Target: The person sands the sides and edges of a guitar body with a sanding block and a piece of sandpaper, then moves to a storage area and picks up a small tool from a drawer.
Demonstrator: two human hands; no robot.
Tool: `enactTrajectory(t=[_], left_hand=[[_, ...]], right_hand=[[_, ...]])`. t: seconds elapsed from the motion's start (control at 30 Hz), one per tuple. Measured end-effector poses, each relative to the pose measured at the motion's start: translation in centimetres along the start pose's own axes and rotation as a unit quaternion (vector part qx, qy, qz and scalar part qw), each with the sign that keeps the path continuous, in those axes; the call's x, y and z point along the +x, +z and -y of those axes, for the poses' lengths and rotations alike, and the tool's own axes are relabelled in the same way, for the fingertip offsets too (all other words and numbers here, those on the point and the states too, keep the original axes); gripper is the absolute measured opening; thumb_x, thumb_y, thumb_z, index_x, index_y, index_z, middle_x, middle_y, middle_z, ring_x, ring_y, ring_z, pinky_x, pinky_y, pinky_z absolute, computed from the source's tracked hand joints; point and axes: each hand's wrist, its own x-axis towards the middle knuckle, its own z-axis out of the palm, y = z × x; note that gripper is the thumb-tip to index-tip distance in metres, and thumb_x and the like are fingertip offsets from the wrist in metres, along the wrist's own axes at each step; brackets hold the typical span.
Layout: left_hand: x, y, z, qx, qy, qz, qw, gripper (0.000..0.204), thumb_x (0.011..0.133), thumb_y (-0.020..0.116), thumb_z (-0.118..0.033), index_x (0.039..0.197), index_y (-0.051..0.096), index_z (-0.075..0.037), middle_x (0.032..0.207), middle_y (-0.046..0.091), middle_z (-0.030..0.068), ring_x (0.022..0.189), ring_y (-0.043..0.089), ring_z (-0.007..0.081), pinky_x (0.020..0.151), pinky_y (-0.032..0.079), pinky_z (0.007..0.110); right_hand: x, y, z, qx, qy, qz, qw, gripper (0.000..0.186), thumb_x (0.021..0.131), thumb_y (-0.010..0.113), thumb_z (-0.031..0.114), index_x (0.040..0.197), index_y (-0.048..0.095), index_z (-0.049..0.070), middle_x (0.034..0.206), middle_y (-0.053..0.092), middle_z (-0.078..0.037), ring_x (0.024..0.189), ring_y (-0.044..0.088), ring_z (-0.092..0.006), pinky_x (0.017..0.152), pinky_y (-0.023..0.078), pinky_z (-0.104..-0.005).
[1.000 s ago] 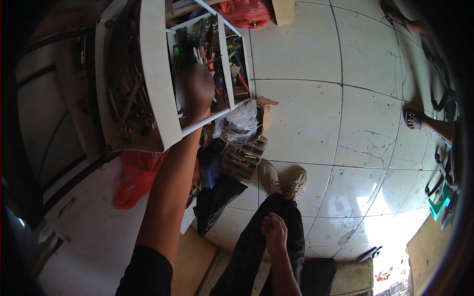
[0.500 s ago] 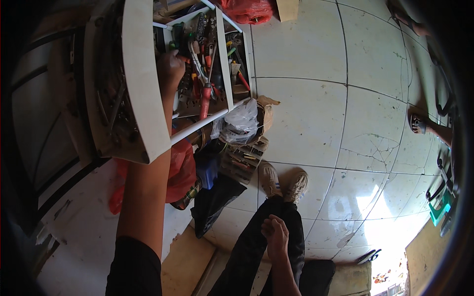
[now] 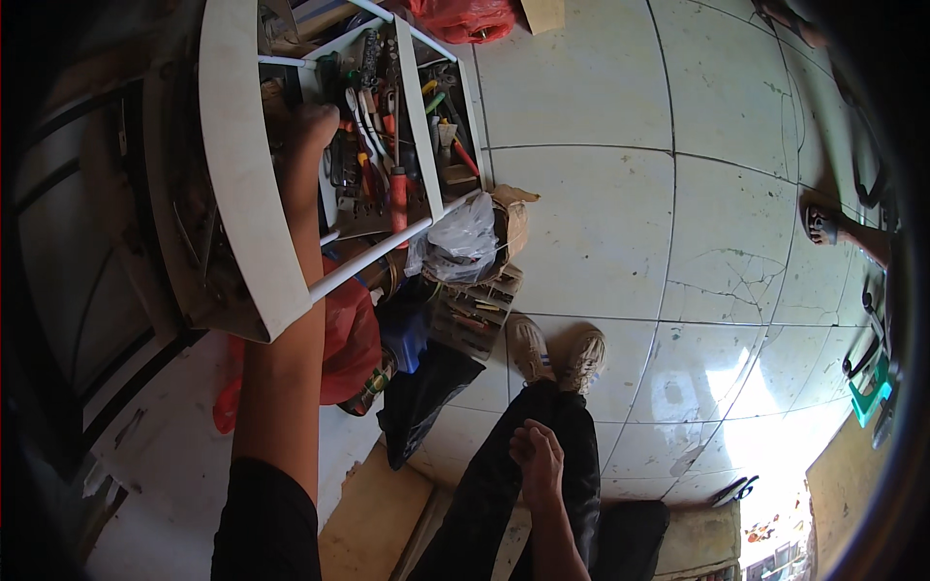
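Left grip (image 3: 312,128) slid left off the tools (image 3: 365,145)

That bares a red screwdriver (image 3: 398,198) by the near edge of the shelf (image 3: 418,126). A white panel (image 3: 242,194) hides part of the forearm (image 3: 281,387); what the left grip grasps, I cannot tell. A clear bag (image 3: 463,237) crowds the near right corner, a red bag (image 3: 351,339) the near left. The right grip (image 3: 538,455) stays loosely clenched.

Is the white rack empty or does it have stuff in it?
Not empty: the white rack holds tools, including a red-handled tool.
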Motion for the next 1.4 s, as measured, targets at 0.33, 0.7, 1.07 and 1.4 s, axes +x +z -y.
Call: enactTrajectory(t=[0.33, 0.7, 1.07, 1.4], left_hand=[[-0.3, -0.2, 0.0, -0.009, -0.006, 0.059, 0.998, 0.029, 0.087, 0.065, -0.029, 0.100, 0.068, -0.003, 0.088, 0.070, 0.0155, 0.083, 0.068, 0.0280, 0.072, 0.053, 0.040], [-2.7, -2.1, 1.0, -0.346, -0.088, 0.042, 0.933, 0.027, 0.090, 0.068, -0.025, 0.106, 0.068, -0.003, 0.090, 0.071, 0.0096, 0.082, 0.065, 0.0144, 0.067, 0.049, 0.030], [-5.2, -5.3, -1.0, -0.602, -0.038, -0.092, 0.793, 0.042, 0.099, 0.058, -0.022, 0.128, 0.045, 0.006, 0.122, 0.059, 0.0275, 0.111, 0.063, 0.0324, 0.101, 0.047, 0.040], [-5.8, -4.6, 0.2, -0.533, -0.049, -0.036, 0.844, 0.037, 0.093, 0.067, -0.027, 0.114, 0.058, 0.002, 0.114, 0.063, 0.0189, 0.098, 0.067, 0.0281, 0.082, 0.056, 0.037]], right_hand=[[-0.1, 0.5, 0.0, -0.018, -0.003, 0.002, 1.000, 0.035, 0.097, 0.056, 0.026, 0.122, 0.059, 0.002, 0.103, 0.065, -0.009, 0.090, 0.063, -0.0155, 0.081, 0.051, -0.0311], [-0.1, 0.7, 0.0, -0.013, -0.002, 0.003, 1.000, 0.033, 0.097, 0.057, 0.025, 0.121, 0.059, 0.002, 0.102, 0.065, -0.009, 0.090, 0.062, -0.0157, 0.080, 0.051, -0.0308], [0.0, 0.2, 0.0, -0.013, -0.013, 0.016, 1.000, 0.031, 0.097, 0.058, 0.025, 0.120, 0.059, 0.006, 0.101, 0.065, -0.006, 0.088, 0.063, -0.0152, 0.078, 0.052, -0.0309], [0.2, 0.3, -0.1, -0.006, -0.011, 0.025, 1.000, 0.029, 0.096, 0.058, 0.024, 0.119, 0.060, 0.006, 0.100, 0.065, -0.006, 0.088, 0.063, -0.0152, 0.077, 0.052, -0.0311]])
